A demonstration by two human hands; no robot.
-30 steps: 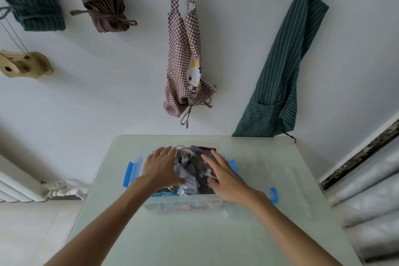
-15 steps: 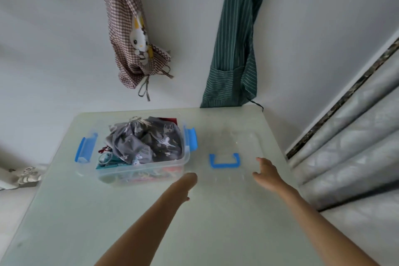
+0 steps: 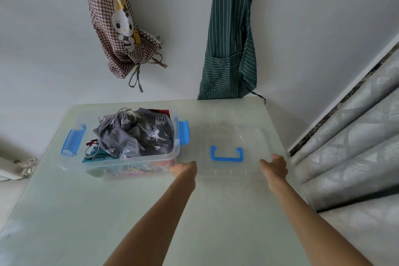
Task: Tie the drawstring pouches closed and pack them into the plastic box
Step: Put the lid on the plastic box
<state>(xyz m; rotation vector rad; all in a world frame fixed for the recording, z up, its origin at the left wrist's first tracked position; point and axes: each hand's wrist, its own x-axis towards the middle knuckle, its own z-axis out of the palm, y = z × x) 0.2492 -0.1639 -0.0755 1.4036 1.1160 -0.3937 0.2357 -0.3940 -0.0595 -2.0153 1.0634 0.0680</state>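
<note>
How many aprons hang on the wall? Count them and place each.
2. A brown checked apron hangs above the plastic box; a green striped apron hangs right of it, above the table's far edge.

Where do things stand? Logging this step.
Both hands, left hand and right hand, at the clear lid edges. Grey pouch packed in plastic box. Nothing blocking.

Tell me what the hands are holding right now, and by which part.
Both hands hold the clear lid: the left hand at its near left corner, the right hand at its near right corner.
</note>
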